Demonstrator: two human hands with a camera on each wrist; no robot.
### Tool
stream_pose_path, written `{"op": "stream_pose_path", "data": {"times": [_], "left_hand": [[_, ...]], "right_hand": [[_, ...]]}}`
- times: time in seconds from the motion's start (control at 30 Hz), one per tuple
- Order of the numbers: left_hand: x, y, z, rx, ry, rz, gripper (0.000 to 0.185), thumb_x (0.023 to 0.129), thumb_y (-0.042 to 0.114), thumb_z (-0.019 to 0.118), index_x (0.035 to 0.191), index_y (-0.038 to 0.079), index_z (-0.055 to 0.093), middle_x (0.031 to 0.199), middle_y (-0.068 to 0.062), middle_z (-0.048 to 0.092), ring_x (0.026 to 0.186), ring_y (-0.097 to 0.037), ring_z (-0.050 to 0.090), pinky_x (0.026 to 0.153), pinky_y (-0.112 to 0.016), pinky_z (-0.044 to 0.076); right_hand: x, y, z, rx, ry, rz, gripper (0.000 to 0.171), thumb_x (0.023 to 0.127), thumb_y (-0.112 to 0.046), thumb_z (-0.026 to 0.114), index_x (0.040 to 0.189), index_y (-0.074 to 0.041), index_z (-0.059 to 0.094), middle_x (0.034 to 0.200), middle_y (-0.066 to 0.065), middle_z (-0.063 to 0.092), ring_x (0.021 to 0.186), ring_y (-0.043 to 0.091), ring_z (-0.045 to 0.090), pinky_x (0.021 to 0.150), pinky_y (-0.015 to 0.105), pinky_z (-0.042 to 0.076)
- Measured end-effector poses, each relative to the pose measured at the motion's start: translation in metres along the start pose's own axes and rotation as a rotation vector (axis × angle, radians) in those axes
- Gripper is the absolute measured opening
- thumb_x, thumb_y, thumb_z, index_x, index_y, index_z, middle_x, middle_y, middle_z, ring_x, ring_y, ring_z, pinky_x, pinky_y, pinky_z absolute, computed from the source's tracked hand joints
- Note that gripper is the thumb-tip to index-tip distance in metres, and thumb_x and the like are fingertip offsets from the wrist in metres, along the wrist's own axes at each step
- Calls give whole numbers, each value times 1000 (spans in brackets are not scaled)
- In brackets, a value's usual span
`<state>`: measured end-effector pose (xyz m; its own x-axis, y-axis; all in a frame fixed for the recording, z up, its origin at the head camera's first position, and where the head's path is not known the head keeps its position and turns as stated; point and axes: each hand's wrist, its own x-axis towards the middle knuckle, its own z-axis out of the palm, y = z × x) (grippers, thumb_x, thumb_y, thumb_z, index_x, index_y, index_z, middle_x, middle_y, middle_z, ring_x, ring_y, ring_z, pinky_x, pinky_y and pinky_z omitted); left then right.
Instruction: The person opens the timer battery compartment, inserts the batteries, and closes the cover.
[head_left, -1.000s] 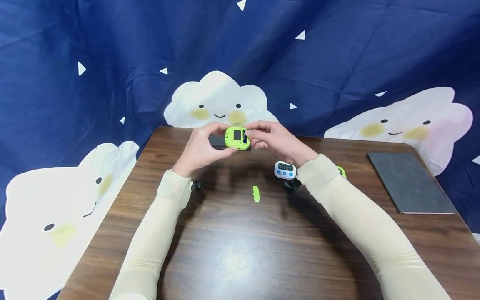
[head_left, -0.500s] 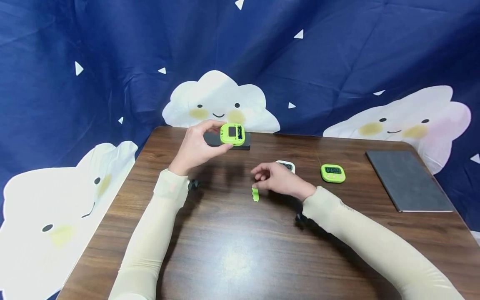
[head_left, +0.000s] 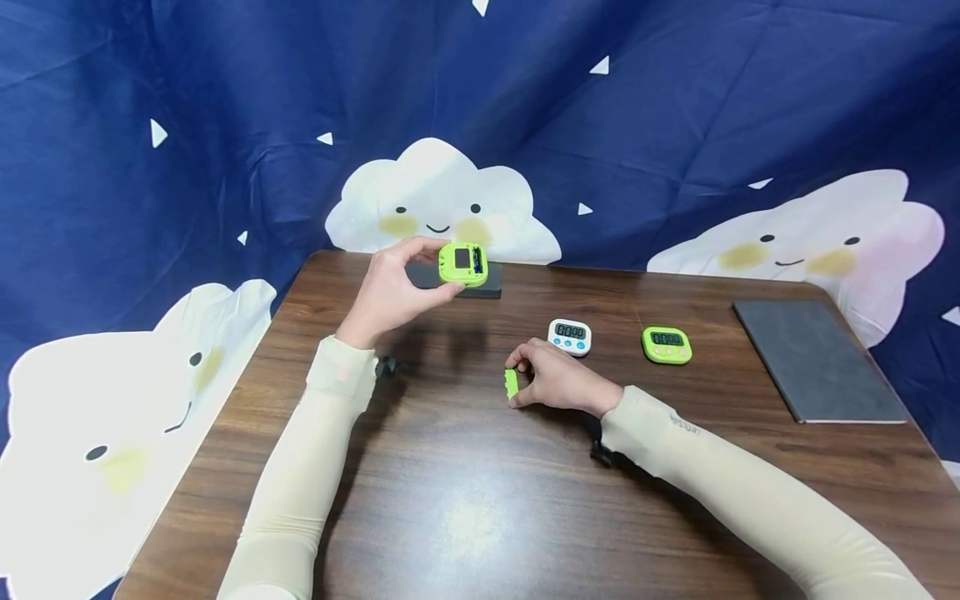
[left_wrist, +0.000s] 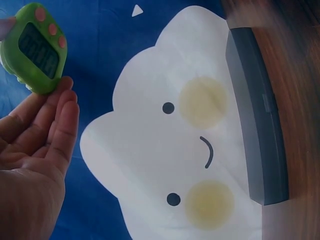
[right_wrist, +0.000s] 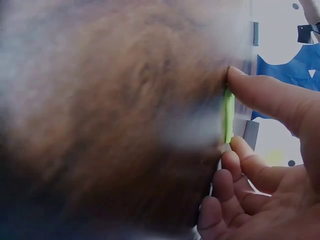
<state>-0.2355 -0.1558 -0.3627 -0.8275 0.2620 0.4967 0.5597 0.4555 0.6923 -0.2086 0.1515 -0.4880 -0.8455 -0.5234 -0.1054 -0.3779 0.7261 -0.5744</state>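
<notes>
Near the far edge of the surface (head_left: 465, 517), the left hand (head_left: 390, 292) holds a green timer (head_left: 462, 263) up in its fingertips, back open. The right hand (head_left: 555, 379) pinches the small green cover (head_left: 511, 383), seemingly edge-on against the surface near its middle.

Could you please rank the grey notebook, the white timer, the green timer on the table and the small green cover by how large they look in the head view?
1. Notebook, largest by far.
2. White timer and green timer: look alike, so I won't rank them.
3. Green cover, smallest, pinched by the right hand.
</notes>
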Motion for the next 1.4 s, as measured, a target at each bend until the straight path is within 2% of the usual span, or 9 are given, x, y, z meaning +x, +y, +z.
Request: {"op": "stream_pose_path", "data": {"times": [0.27,0.4,0.57,0.73,0.8,0.93,1.03,1.3,1.4], "left_hand": [[0,0,-1,1,-5,-6,57,84,26,99,137,15,80,117,-8,83,108,-25,75,101,-42,58],[0,0,-1,-6,-4,-6,57,84,26,99,136,15,80,117,-7,83,107,-25,75,101,-43,58],[0,0,0,-8,0,-13,58,84,27,99,137,14,80,118,-7,83,107,-25,75,101,-43,58],[0,-1,1,-13,1,-27,58,84,26,99,137,14,79,117,-8,83,106,-24,75,101,-42,58],[0,-2,2,-13,4,-30,57,84,26,98,137,14,79,117,-8,83,106,-24,75,101,-41,58],[1,-3,3,-17,9,-25,57,84,26,98,137,14,79,117,-8,83,105,-25,76,101,-41,58],[1,-3,3,-22,12,-16,57,84,26,99,136,13,79,116,-8,83,105,-26,77,102,-41,59],[1,-4,8,-44,6,20,57,83,23,99,135,12,79,120,-7,83,105,-25,77,101,-37,60],[2,-3,10,-52,-2,41,57,83,23,100,135,11,79,122,-7,83,106,-26,77,101,-38,61]], "right_hand": [[9,7,7,-28,6,15,53,72,-31,105,112,-20,71,105,-3,65,99,15,61,90,32,52],[9,7,9,13,-23,36,52,76,-28,104,113,-23,68,99,-8,68,91,11,64,86,27,52],[2,3,8,49,-22,-14,54,82,-25,101,122,-20,66,89,-13,71,80,4,66,79,24,54],[-21,-37,-12,99,-21,-12,49,87,-14,96,126,-10,67,88,-7,71,77,4,63,77,24,53],[-28,-52,-23,167,-32,4,46,89,-6,92,127,-3,67,88,-1,71,76,7,63,74,23,51],[-24,-52,-39,368,-33,43,49,90,0,87,134,4,65,89,3,70,76,9,63,70,20,51],[-19,-56,-62,510,5,60,54,91,0,88,139,5,64,93,3,71,82,11,65,74,21,56],[2,-79,-129,898,137,-7,58,96,6,80,149,2,58,95,-6,79,92,7,70,87,20,60],[11,-89,-141,960,142,-51,61,97,7,79,153,1,56,95,-6,80,93,8,69,88,21,60]]}}
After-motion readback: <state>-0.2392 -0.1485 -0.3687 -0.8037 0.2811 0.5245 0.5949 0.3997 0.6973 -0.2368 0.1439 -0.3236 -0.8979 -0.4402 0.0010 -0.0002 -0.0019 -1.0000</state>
